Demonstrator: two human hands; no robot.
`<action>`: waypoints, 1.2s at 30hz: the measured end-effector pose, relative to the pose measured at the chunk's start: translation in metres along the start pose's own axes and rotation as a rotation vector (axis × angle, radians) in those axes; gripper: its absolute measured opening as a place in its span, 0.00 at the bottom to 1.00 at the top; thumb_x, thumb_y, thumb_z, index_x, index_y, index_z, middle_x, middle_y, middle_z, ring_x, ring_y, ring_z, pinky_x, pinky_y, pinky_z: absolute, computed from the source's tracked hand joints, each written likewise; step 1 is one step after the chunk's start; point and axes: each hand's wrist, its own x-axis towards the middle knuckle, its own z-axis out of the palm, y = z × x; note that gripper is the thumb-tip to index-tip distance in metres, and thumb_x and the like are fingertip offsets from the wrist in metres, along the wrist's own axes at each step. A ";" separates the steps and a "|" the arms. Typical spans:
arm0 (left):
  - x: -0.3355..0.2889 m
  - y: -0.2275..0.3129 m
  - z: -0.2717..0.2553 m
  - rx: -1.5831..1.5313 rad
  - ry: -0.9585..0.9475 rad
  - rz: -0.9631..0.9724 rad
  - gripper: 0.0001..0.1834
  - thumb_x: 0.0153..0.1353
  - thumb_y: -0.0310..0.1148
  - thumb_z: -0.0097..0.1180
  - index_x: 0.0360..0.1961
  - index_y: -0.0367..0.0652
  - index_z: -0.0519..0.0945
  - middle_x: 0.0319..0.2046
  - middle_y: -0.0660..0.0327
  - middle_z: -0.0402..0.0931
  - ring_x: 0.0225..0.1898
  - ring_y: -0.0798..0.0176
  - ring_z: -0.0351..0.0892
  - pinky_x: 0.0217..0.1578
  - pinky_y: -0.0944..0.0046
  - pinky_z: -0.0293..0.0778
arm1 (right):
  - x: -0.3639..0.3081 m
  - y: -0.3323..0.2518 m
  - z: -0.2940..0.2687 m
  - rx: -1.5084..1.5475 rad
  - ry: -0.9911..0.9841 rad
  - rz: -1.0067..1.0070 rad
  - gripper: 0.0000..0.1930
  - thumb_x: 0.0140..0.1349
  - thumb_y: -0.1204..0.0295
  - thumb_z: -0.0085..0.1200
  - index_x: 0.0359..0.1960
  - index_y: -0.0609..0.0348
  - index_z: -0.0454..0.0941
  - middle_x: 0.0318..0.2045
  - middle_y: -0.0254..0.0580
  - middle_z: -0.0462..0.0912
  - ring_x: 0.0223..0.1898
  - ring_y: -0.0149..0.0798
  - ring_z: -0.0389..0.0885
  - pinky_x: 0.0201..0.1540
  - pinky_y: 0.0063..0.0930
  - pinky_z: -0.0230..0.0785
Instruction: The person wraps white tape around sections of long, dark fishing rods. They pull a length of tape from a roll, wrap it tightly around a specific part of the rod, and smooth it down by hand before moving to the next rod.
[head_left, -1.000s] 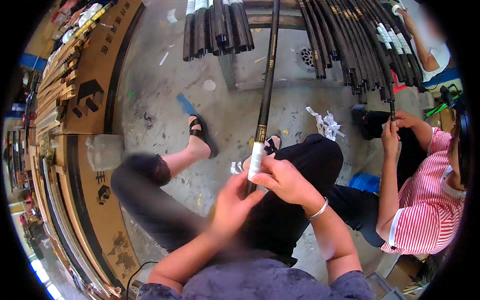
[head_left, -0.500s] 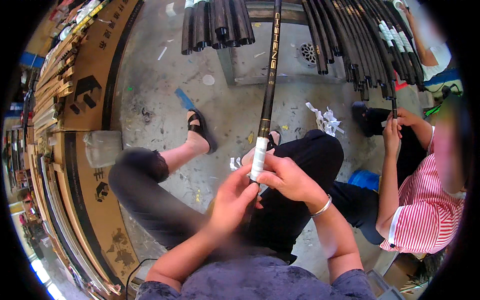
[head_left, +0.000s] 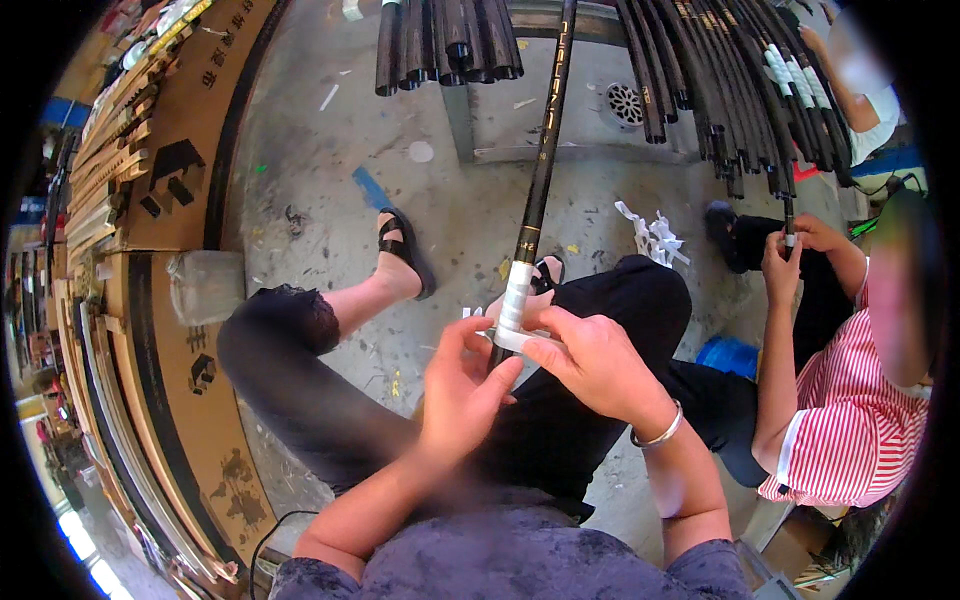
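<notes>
A long black fishing rod (head_left: 537,190) with gold lettering slants from the top of the view down to my lap. White tape (head_left: 515,292) is wound around its lower part. The fingers of my left hand (head_left: 463,385) curl around the rod just below the wrapping, thumb along its side. A short flap of the tape stands out from the rod to the right at the lower end of the wrapping. My right hand (head_left: 605,370) pinches that flap between thumb and forefinger. The rod's lower end is hidden behind my left hand and wrist.
Black rods (head_left: 450,45) lie bundled ahead, with more rods (head_left: 735,100) at the far right. A co-worker in a striped shirt (head_left: 850,410) sits close on my right, holding a rod. Cardboard boxes (head_left: 185,380) line the left. White scraps (head_left: 655,238) lie on the floor.
A flap of tape now stands away from the rod, where the tape lay flat before. My right hand has shifted slightly right and down. The rod's upper part has swung a little right.
</notes>
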 end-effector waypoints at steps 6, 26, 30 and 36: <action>-0.001 -0.005 -0.010 -0.222 -0.075 -0.036 0.22 0.64 0.24 0.54 0.58 0.38 0.65 0.38 0.57 0.72 0.29 0.62 0.80 0.31 0.59 0.82 | 0.010 0.014 0.014 0.118 0.003 -0.067 0.17 0.64 0.59 0.54 0.40 0.62 0.79 0.30 0.56 0.81 0.35 0.57 0.81 0.38 0.45 0.72; 0.009 0.003 0.001 -0.013 -0.174 -0.111 0.14 0.69 0.34 0.52 0.48 0.40 0.64 0.21 0.67 0.67 0.14 0.76 0.62 0.13 0.74 0.57 | 0.011 0.015 0.012 0.377 -0.150 0.016 0.19 0.64 0.61 0.48 0.51 0.59 0.70 0.32 0.59 0.79 0.37 0.60 0.80 0.40 0.46 0.71; 0.006 0.000 0.003 0.036 -0.162 0.009 0.13 0.71 0.33 0.50 0.48 0.40 0.62 0.21 0.67 0.67 0.14 0.77 0.61 0.12 0.75 0.56 | 0.001 0.008 0.007 0.231 -0.073 -0.095 0.19 0.62 0.65 0.48 0.52 0.61 0.68 0.32 0.59 0.79 0.39 0.62 0.80 0.40 0.47 0.71; 0.002 0.011 -0.002 0.037 -0.126 0.043 0.13 0.69 0.33 0.53 0.48 0.40 0.65 0.22 0.67 0.69 0.19 0.77 0.64 0.17 0.73 0.60 | -0.001 -0.002 0.009 0.211 0.013 -0.170 0.20 0.60 0.73 0.48 0.54 0.62 0.67 0.28 0.52 0.82 0.29 0.46 0.79 0.34 0.35 0.69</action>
